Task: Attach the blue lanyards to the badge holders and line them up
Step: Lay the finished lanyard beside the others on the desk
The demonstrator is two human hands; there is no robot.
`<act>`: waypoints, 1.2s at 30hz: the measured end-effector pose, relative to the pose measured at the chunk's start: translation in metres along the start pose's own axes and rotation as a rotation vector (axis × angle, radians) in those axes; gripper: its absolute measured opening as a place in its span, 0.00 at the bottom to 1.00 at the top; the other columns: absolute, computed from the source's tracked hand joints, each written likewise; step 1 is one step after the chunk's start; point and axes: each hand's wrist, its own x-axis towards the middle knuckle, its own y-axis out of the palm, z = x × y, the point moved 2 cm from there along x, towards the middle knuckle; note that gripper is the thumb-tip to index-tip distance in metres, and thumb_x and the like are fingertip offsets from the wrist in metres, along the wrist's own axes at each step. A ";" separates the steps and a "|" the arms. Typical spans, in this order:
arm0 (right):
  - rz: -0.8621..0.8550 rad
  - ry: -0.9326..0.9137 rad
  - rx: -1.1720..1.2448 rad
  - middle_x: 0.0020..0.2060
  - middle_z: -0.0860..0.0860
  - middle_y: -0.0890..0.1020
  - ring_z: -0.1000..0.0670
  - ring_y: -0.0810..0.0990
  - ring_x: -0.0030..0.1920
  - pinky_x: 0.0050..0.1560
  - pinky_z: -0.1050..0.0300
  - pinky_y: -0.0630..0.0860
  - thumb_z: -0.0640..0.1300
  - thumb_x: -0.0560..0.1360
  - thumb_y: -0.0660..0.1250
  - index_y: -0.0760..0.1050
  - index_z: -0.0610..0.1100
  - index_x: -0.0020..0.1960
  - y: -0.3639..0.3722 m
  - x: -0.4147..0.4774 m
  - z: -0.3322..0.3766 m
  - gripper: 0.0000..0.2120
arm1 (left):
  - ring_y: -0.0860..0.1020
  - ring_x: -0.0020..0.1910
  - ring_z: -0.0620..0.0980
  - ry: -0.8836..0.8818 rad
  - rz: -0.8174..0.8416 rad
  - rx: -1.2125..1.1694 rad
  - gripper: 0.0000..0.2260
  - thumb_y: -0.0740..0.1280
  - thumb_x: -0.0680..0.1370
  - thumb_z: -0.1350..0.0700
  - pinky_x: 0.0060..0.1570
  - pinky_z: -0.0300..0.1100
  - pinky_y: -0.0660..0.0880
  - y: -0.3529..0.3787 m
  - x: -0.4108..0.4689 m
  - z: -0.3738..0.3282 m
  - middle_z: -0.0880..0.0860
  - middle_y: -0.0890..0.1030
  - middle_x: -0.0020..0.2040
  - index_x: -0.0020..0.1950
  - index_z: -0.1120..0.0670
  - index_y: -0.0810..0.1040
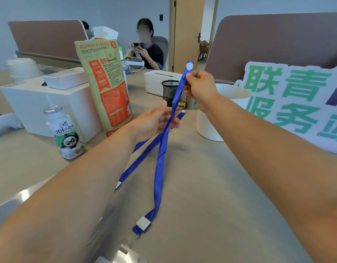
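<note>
Blue lanyard (pixel 160 158) pinched near its white snap (pixel 189 66) by right hand (pixel 199 88). Left hand (pixel 154 122), below it, fingers closed on straps.

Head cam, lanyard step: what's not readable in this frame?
- Badge holder: cut off by the bottom edge; only its top and the clear strap show.
- Left hand fingers: hidden behind the palm and blue lanyard, so the exact grip is unclear.
- Right hand: pinches the strap below a white snap; fingertip contact hidden.
- Bag print: too small.
</note>
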 end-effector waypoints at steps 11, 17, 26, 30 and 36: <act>-0.124 0.027 -0.133 0.37 0.49 0.77 0.56 0.75 0.28 0.28 0.65 0.70 0.36 0.78 0.56 0.63 0.49 0.42 0.000 0.004 -0.011 0.09 | 0.79 0.32 0.41 -0.026 -0.032 0.143 0.03 0.65 0.77 0.58 0.39 0.33 0.75 0.000 -0.010 0.005 0.46 0.82 0.34 0.44 0.53 0.77; -0.073 -0.060 -0.252 0.42 0.49 0.80 0.58 0.73 0.31 0.28 0.72 0.70 0.33 0.78 0.53 0.75 0.45 0.46 0.006 0.009 -0.016 0.13 | 0.80 0.33 0.40 -0.103 -0.029 0.225 0.05 0.62 0.79 0.56 0.36 0.31 0.75 0.000 -0.019 0.008 0.50 0.81 0.41 0.51 0.55 0.77; 0.087 0.011 -0.667 0.59 0.47 0.78 0.48 0.77 0.57 0.55 0.58 0.73 0.37 0.69 0.70 0.75 0.43 0.59 0.031 0.005 -0.077 0.19 | 0.78 0.37 0.47 -0.294 -0.027 0.298 0.21 0.67 0.76 0.61 0.45 0.42 0.72 -0.014 -0.027 0.020 0.55 0.80 0.40 0.64 0.55 0.63; 0.109 0.080 -0.769 0.60 0.46 0.76 0.46 0.76 0.60 0.55 0.57 0.73 0.35 0.73 0.65 0.73 0.44 0.59 0.028 0.005 -0.101 0.16 | 0.77 0.35 0.45 -0.336 -0.035 0.606 0.20 0.71 0.73 0.59 0.37 0.39 0.70 -0.021 -0.026 0.020 0.53 0.81 0.36 0.60 0.53 0.65; 0.091 0.088 -0.836 0.58 0.42 0.78 0.44 0.77 0.58 0.53 0.59 0.72 0.33 0.74 0.63 0.76 0.39 0.57 0.019 0.005 -0.113 0.12 | 0.76 0.35 0.44 -0.272 0.026 0.898 0.13 0.71 0.72 0.57 0.35 0.37 0.69 -0.015 -0.029 0.016 0.50 0.80 0.36 0.53 0.52 0.71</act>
